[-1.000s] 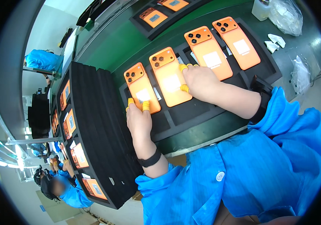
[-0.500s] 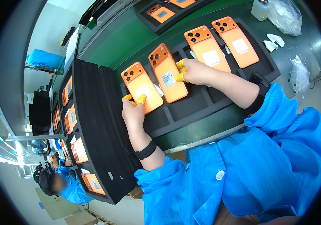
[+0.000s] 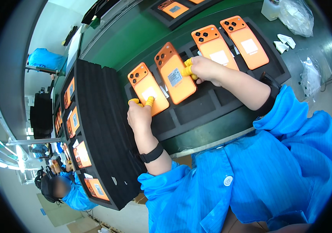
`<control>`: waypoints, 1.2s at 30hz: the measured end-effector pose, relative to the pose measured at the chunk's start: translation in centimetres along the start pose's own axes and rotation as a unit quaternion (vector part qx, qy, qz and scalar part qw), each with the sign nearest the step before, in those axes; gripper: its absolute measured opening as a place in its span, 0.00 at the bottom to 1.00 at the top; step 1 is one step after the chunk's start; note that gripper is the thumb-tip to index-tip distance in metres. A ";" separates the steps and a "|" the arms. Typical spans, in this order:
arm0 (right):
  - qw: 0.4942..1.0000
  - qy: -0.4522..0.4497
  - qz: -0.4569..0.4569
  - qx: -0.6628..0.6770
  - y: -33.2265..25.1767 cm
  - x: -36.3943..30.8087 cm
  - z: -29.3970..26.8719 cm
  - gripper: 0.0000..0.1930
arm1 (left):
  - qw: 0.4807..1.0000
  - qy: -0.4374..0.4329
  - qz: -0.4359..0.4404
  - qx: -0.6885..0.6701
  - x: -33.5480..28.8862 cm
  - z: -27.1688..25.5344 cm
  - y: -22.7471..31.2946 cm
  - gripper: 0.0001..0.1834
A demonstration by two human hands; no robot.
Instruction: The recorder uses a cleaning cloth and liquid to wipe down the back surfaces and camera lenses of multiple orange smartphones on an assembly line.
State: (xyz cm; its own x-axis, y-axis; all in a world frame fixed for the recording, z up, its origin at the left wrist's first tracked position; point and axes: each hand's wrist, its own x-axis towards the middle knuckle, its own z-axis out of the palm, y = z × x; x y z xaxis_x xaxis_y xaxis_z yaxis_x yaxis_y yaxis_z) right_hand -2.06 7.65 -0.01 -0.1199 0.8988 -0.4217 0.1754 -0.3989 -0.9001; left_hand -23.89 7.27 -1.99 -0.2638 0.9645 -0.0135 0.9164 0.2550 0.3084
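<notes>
A black foam tray lies before me with a row of orange smartphones, camera side up. My left hand, in yellow finger cots, grips the lower left edge of the leftmost smartphone, its thumb on the white label. My right hand, also in yellow cots, pinches the right edge of the second smartphone, which is tilted and bears a printed label. Two more smartphones, the third and the fourth, rest in the tray with plain white labels; my right forearm passes below them.
Left stands a stack of black foam trays with orange phones in the top one. Beyond my tray is another phone tray. At the far right are a plastic bag, crumpled white scraps and clear wrapping. A co-worker is at lower left.
The second smartphone has tilted a little more in my right hand, whose fingers have shifted on its edge. My left hand keeps its hold. The far tray appears slightly farther off.
</notes>
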 end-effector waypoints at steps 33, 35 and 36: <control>0.925 -0.150 0.057 0.345 -0.5 0.4 -2.9 0.09 | 0.437 -0.321 -0.049 -0.839 1.9 -1.2 -2.7 0.15; 0.918 -0.161 0.060 0.358 -0.5 0.5 -3.0 0.09 | 0.438 -0.329 -0.041 -0.835 1.9 -1.1 -2.6 0.15; 0.918 -0.161 0.060 0.356 -0.5 0.5 -3.0 0.09 | 0.436 -0.336 -0.033 -0.834 2.1 -0.9 -2.8 0.15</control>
State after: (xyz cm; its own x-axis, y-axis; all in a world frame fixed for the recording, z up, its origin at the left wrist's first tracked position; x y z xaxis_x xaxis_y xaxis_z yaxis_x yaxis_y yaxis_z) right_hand 0.75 8.82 0.57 -0.4445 0.7855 -0.4307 -0.4637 -0.6131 -0.6396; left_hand -27.26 8.56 -2.06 0.3891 0.9039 -0.1778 -0.7290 0.4202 0.5404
